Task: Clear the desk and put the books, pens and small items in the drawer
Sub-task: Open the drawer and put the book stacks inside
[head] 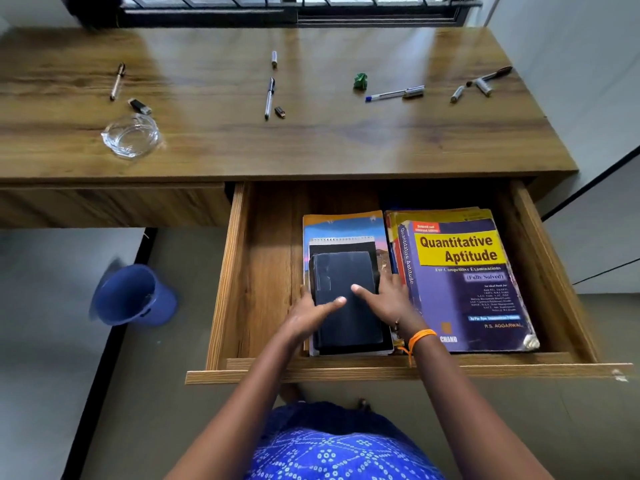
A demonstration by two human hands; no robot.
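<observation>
Home study corner. Wooden desk (311,143) set under a barred window (298,8), between pale walls. Open drawer (242,271) holding an exam-preparation textbook (464,282) and notebooks (346,230). Pens (269,98), markers (457,93), USB sticks (140,106) and a glass ashtray (131,135) scattered on top. Grey tiled floor (45,306) with a blue plastic bin (133,296) beside.

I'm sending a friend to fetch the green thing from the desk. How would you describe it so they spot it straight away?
Start at the long wooden desk under the window and look at its far right half. Just left of the blue-capped white pen sits a small crumpled green wad, apart from the pen. It is the only green item, and lumpy, unlike the slim pens and markers around it.
</observation>
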